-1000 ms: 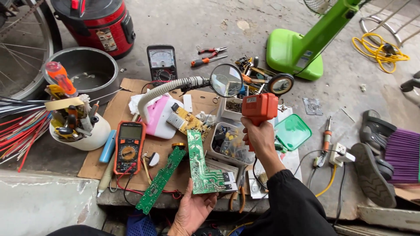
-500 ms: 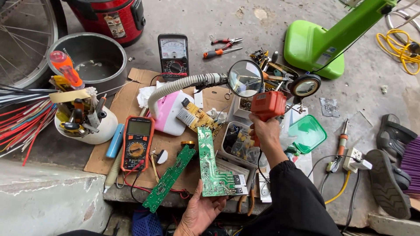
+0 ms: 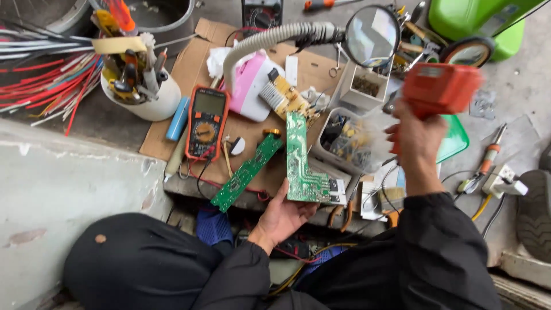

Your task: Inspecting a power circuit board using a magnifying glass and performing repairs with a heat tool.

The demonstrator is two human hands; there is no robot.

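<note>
Hands come first. Our left hand (image 3: 284,215) holds the green circuit board (image 3: 301,166) from below, fingers curled round its lower end, so the board stands tilted up over the edge of the cardboard sheet (image 3: 189,74). Our right hand (image 3: 416,143) is closed tight round the grip of the orange tool (image 3: 439,89), and the tool looks blurry.

A moment ago we saw more of the floor, and both hands looked small. Now we see it all from much closer. The orange tool has gone up and out to the right, away from the board. So we think the tool is not working on the board right now; the board is just being held for a look.

Just left of the board lies a second, long green board (image 3: 247,172), flat on the cardboard. The round magnifying glass (image 3: 373,34) on its grey bendy arm hangs above, between board and tool. A clear plastic box (image 3: 347,140) of small parts sits just right of the board, and a green lid (image 3: 453,138) shows behind our right wrist.

Farther left is an orange meter (image 3: 206,120) with a dial, a blue tube (image 3: 178,117) beside it, and a white cup (image 3: 143,95) full of tools. A pink and white box (image 3: 252,80) lies near the bendy arm. Red wires (image 3: 51,86) fan out at the far left. A soldering iron (image 3: 488,158) and a white plug block (image 3: 505,181) lie on the ground to the right.
</note>
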